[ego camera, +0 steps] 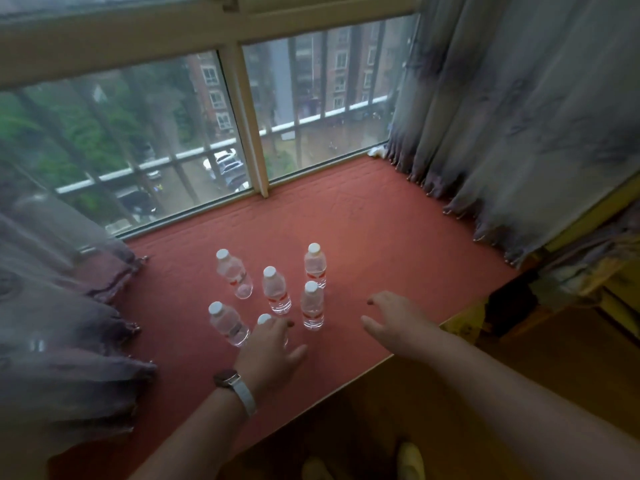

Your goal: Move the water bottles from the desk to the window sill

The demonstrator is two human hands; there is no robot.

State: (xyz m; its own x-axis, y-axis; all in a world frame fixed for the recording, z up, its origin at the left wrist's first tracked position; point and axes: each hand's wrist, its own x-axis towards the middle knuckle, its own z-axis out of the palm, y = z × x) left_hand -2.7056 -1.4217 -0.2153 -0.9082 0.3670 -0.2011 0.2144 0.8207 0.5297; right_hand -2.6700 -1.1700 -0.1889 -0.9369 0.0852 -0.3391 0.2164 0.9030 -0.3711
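Several clear water bottles with white caps and red labels stand upright in a cluster on the red-covered window sill [363, 237]. The nearest bottle [264, 319] shows only its cap; my left hand [273, 351] lies over its body with fingers stretched out and thumb spread to the right. Another bottle [312, 306] stands just right of my left fingertips. My right hand [394, 322] hovers above the sill to the right of the cluster, fingers relaxed, holding nothing.
Window glass and frame [249, 133] run along the back of the sill. Grey curtains hang at the left [52, 323] and the right [519, 133]. The sill's front edge [363, 372] drops to a wooden floor where my feet show.
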